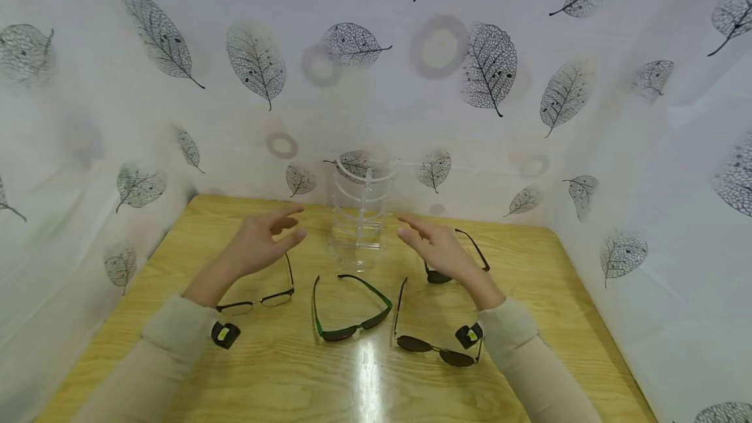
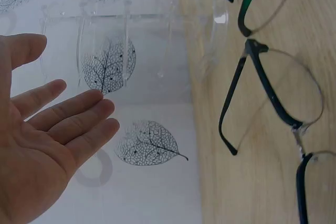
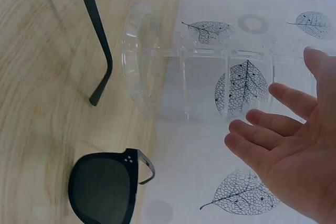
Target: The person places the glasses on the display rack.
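Observation:
A clear plastic eyeglass display stand [image 1: 360, 227] with several tiers stands upright at the back of the wooden table. To its left my left hand [image 1: 266, 240] hovers, fingers loosely extended and holding nothing. On the other side my right hand [image 1: 437, 247] is likewise raised and unfilled. Both wrist views show a gap between the fingers and the stand. Thin-framed glasses [image 1: 258, 301] lie below the left hand. Green-armed sunglasses [image 1: 352, 328] rest in front of the stand, with metal-framed sunglasses [image 1: 435, 348] to their right. Black sunglasses [image 3: 105, 187] lie partly hidden under the right hand.
The wooden table [image 1: 282, 384] is bounded by a white leaf-printed sheet [image 1: 376, 103] at the back and both sides. A small black device [image 1: 224, 334] sits at the left cuff, and another black device [image 1: 469, 335] at the right cuff.

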Tool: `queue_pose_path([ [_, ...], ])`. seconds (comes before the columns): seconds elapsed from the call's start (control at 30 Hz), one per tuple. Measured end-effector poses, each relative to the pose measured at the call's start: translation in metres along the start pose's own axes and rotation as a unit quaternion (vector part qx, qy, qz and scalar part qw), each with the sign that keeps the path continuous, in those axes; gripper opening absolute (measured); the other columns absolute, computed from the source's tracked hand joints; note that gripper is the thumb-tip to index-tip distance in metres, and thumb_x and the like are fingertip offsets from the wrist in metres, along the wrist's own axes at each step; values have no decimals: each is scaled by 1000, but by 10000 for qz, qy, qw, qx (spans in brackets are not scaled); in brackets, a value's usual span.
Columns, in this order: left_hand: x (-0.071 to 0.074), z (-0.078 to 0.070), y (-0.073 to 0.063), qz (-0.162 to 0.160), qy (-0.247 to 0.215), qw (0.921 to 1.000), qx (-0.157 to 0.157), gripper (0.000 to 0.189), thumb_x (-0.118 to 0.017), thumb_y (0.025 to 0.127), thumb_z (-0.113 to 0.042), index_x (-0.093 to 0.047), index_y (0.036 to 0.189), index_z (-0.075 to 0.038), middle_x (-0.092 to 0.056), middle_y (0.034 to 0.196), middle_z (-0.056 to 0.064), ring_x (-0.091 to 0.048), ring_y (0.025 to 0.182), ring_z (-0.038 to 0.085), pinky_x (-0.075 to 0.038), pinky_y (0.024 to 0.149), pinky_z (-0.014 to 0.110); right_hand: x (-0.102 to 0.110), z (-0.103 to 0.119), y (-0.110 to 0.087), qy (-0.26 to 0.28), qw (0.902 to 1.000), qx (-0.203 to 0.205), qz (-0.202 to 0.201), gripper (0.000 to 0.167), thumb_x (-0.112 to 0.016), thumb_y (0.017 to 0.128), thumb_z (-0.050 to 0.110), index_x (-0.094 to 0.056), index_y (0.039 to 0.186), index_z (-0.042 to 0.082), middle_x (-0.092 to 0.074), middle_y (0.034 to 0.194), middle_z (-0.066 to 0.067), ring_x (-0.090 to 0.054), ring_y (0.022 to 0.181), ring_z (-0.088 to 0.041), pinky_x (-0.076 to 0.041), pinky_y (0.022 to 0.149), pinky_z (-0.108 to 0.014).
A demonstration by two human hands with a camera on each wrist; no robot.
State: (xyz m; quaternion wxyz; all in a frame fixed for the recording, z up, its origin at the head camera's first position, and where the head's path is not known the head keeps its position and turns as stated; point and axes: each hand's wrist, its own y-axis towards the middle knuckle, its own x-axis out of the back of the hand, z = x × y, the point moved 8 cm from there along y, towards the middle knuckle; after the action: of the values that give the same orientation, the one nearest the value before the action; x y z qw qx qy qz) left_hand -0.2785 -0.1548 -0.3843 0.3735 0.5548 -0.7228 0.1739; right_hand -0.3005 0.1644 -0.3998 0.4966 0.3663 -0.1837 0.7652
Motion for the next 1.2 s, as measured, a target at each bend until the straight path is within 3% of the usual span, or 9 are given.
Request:
queue_pose_path([
  [0.1,-5,0,-2,-18,-306,9995,-5,56,-62,108,-37,-51,156,-10,-75,128,21,-72,117,44,-55,102,61,-6,-2,0,277,9995,-92,109,55,-47,110,54,-53,156,24,-60,153,-10,-63,134,-39,-50,110,-60],
  [0.37,-17,2,-11,178,-918,9955,154,49,-63,108,-30,-56,152,-10,-80,112,10,-76,106,28,-60,90,50,-22,-6,2,647,9975,-87,279,51,-51,111,48,-58,152,19,-61,153,-7,-61,137,-34,-50,113,-55],
  [0.53,-24,4,-18,378,-1286,9907,219,43,-65,106,-24,-60,146,-9,-81,104,5,-76,94,19,-60,83,39,-32,-5,3,847,9957,46,370,42,-59,109,36,-64,145,15,-67,144,-12,-67,128,-30,-55,106,-49],
  [0.7,-35,6,-26,628,-1498,9866,127,43,-66,106,-24,-61,144,-6,-81,101,5,-75,88,12,-63,81,38,-44,-4,4,853,9944,298,547,34,-63,108,24,-69,137,8,-70,135,-19,-71,119,-27,-59,99,-40],
  [0.83,-46,8,-34,794,-1683,9825,93,42,-65,106,-23,-60,143,-3,-80,98,7,-76,87,16,-64,81,42,-52,-5,3,863,9927,372,757,35,-62,108,21,-68,138,5,-71,131,-21,-71,115,-28,-59,96,-35],
  [1.03,-61,11,-45,993,-1860,9771,273,43,-66,106,-25,-59,144,-5,-78,99,17,-76,92,36,-63,77,46,-63,-7,0,1088,9876,310,1088,38,-62,108,22,-65,140,1,-70,130,-25,-71,113,-26,-59,92,-33],
  [1.2,-69,14,-54,1063,-1977,9743,205,43,-65,106,-21,-58,144,-1,-78,100,21,-76,92,38,-63,81,46,-70,-11,-1,1139,9841,315,1326,39,-63,107,21,-64,140,0,-72,128,-22,-71,110,-22,-58,90,-29],
])
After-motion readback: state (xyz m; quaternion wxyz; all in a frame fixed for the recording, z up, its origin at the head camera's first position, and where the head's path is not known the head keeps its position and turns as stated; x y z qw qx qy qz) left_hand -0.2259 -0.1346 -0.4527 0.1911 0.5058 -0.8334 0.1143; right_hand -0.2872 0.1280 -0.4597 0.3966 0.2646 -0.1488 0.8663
